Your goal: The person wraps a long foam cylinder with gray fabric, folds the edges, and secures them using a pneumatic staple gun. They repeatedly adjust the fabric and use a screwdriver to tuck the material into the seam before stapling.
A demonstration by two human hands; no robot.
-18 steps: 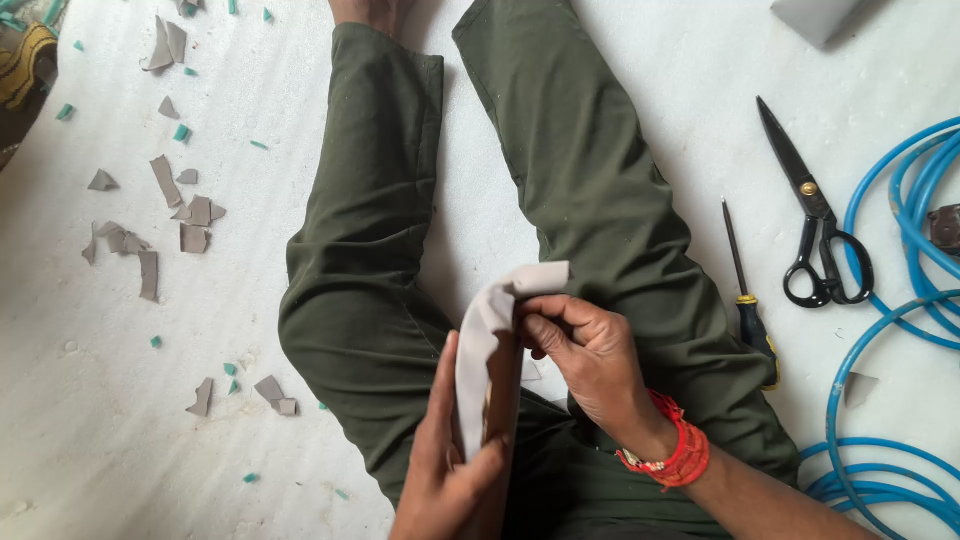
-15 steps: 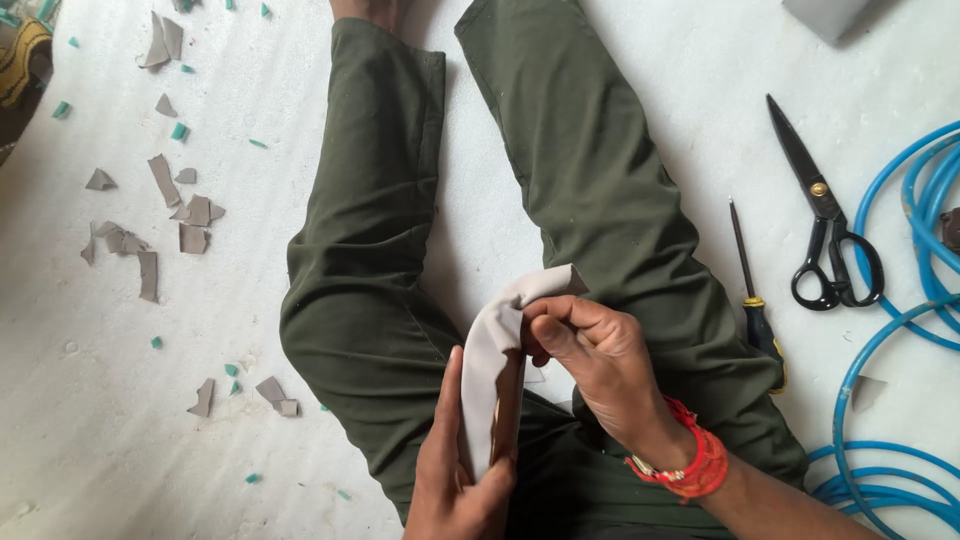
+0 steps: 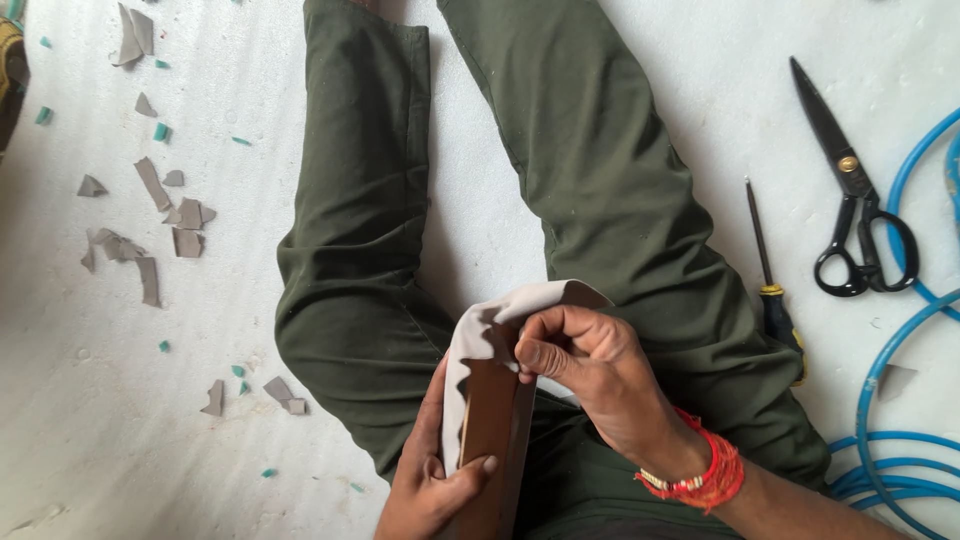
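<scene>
My right hand [image 3: 590, 375] has slid lower along the grey leather piece [image 3: 480, 340] over my lap, fingers pinched on its folded edge, while my left hand [image 3: 435, 485] grips the brown block [image 3: 490, 430]

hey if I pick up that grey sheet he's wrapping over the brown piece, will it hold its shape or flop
Probably flop: the grey sheet curls and creases over the brown piece under the right hand. Likely light, being thin at its edge. The left hand pins it, suggesting it springs back.
</scene>
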